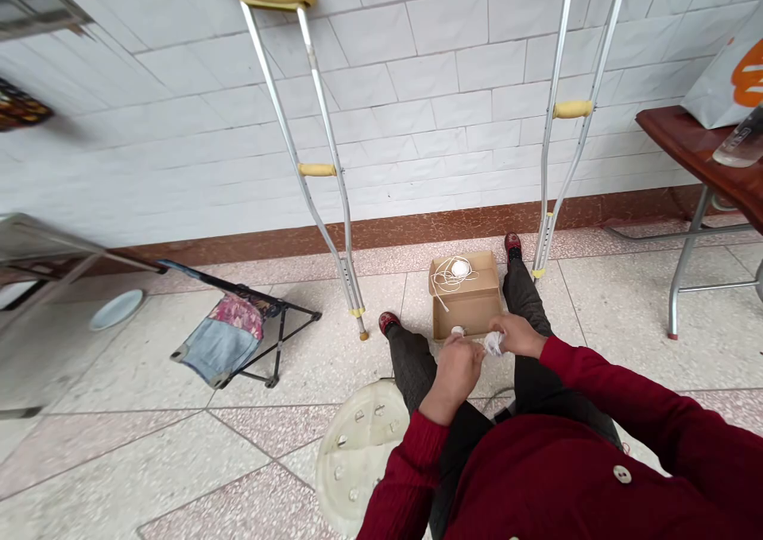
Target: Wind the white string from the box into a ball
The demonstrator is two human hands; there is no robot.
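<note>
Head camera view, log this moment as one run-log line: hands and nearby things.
left hand: beside white crumpled wad | right hand: fingers on wad | nearby: cardboard box, white cord coil

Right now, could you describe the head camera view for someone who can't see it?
Looking down, a person's right hand grips a crumpled white wad beside their left hand, above an open cardboard box with white cord on it. Two aluminium crutches stand against the tiled wall ahead.
</note>
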